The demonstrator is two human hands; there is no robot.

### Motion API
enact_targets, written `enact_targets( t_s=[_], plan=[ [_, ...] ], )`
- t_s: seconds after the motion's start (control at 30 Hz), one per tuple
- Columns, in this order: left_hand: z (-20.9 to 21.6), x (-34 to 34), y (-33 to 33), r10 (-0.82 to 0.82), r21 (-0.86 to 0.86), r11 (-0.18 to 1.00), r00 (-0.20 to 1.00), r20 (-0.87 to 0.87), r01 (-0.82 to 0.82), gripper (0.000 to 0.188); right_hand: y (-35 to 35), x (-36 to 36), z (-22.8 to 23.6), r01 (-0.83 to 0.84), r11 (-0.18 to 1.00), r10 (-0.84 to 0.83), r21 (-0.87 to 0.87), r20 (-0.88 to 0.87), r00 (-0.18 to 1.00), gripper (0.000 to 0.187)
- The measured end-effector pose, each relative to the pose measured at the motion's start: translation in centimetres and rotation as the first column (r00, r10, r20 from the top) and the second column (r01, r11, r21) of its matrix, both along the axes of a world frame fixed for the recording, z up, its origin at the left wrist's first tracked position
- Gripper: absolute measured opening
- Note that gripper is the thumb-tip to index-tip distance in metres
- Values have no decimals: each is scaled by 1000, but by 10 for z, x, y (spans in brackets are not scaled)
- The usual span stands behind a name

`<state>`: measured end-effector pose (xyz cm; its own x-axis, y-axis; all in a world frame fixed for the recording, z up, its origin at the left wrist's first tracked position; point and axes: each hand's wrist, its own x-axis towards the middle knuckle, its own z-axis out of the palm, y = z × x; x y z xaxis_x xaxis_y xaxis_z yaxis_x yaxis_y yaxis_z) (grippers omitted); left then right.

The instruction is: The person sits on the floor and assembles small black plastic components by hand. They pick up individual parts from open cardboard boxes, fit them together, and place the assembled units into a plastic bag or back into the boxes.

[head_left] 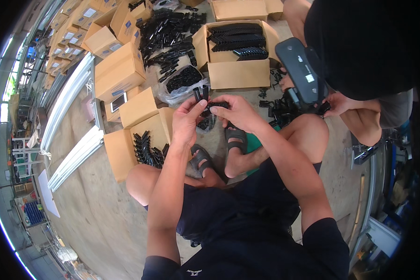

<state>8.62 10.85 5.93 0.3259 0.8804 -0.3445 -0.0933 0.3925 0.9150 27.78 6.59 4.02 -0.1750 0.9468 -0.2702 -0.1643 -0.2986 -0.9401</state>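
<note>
My left hand (pixel 186 122) pinches a black plastic part with two upright prongs (pixel 201 94) between thumb and fingers. Close against it, my right hand (pixel 238 113) grips a short black piece (pixel 219 105). The two pieces meet or nearly meet between my hands; the exact contact is hidden by the fingers. Just beyond my fingers is a clear plastic bag (pixel 172 96) filled with small black parts. Left of my forearm, an open carton (pixel 115 150) holds several black parts like the ones in my hands.
Ahead stands an open carton (pixel 238 75) packed with rows of black parts. A heap of loose black parts (pixel 168 37) covers the floor beside it. Closed cartons (pixel 119 70) and long white profiles (pixel 74 135) lie left. On the right a co-worker's hand (pixel 338 103) holds something small and black.
</note>
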Motion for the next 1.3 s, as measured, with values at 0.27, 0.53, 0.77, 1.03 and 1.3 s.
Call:
enact_targets(
  t_s=[0.27,0.53,0.77,1.03,1.3],
  plan=[
    [-21,-15,27,157,-159,979,973,171,-130,79,17,10,-42,263,953,-286,-150,-162,944,34],
    [-30,-12,29,-28,-57,998,993,114,34,47,9,-2,-24,49,999,-47,12,-133,990,35],
    [-17,-6,23,-109,51,993,994,-4,109,22,12,-4,-36,20,998,-21,58,18,1000,39],
    [-14,-10,24,-155,175,968,976,-151,181,26,12,10,-23,-114,932,-63,343,463,884,37],
    [-9,-5,17,-135,220,963,985,-111,157,32,6,14,-15,-208,878,-98,432,587,803,35]
  ],
)
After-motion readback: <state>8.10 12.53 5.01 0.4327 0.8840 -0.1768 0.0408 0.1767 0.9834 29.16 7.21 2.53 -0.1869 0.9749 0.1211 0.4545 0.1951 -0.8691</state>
